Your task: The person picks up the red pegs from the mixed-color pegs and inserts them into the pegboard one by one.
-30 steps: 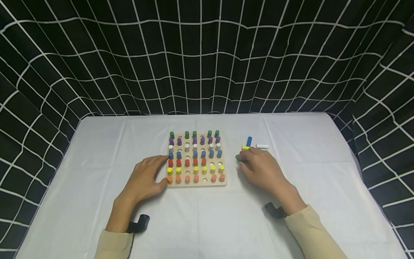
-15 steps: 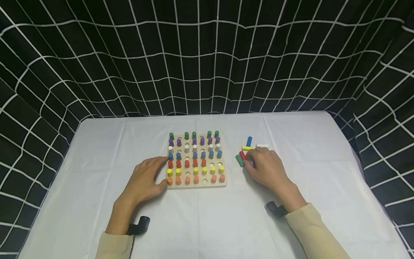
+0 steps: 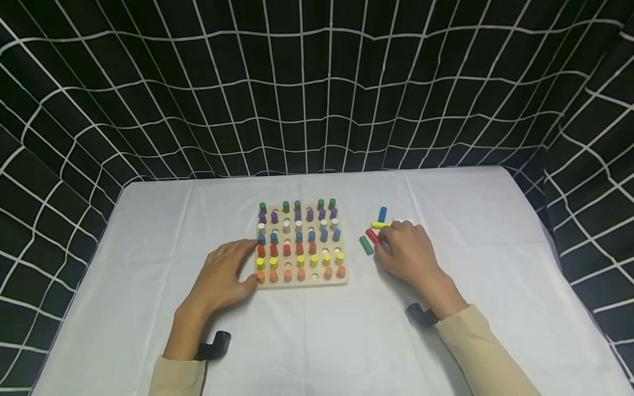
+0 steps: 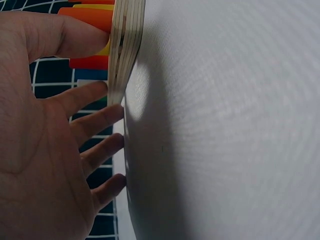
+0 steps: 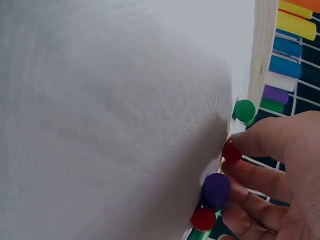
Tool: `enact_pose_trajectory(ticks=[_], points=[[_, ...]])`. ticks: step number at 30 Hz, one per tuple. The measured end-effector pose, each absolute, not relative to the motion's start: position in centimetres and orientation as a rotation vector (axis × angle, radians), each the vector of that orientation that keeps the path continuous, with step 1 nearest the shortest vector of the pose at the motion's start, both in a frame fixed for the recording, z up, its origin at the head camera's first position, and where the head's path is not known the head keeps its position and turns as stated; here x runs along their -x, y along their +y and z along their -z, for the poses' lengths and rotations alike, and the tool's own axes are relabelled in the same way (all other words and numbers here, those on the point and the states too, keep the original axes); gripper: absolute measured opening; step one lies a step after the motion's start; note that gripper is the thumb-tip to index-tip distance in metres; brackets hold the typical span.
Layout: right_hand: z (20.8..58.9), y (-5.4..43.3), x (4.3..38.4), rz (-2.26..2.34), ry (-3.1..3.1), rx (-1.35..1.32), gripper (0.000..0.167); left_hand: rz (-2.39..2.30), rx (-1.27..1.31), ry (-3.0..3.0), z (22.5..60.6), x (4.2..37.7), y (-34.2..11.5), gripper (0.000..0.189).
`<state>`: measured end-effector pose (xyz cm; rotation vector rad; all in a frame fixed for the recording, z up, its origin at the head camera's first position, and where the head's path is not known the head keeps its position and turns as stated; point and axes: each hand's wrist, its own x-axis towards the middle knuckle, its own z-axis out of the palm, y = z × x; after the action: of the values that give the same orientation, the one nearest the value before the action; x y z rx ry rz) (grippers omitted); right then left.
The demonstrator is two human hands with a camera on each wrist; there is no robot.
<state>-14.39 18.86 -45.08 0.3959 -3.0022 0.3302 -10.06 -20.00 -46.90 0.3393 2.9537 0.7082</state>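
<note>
A wooden pegboard (image 3: 297,285) carries rows of coloured pegs, with some holes showing bare. My left hand (image 3: 223,275) rests at its left side, fingers spread; the thumb is at the near corner and the index finger farther up the edge. To the right of the board, my right hand (image 3: 408,256) is low over loose pegs. In the right wrist view its thumb and index finger pinch a red peg (image 5: 231,152). Just beyond lies a green peg (image 5: 244,111). Beneath the other fingers are a purple peg (image 5: 216,191) and another red peg (image 5: 203,219).
Past the right hand lie a yellow peg (image 3: 378,225) and a blue peg (image 3: 382,214), with a white peg mostly hidden by the knuckles. White cloth (image 3: 307,341) covers the table. A black curtain with a white grid (image 3: 297,99) surrounds the back and sides.
The right hand has drawn slightly right, uncovering the green and red pegs. The red peg has turned a little and sits farther from the green one. The left hand stays put.
</note>
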Motion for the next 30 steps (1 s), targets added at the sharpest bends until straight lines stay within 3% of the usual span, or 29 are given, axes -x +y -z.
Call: enact_pose_trajectory(ticks=[30], points=[[43.3, 19.4, 14.3, -0.443, -2.844, -0.437, 0.011, -0.714, -0.331, 2.958, 46.9, 10.1, -20.0, 0.074]])
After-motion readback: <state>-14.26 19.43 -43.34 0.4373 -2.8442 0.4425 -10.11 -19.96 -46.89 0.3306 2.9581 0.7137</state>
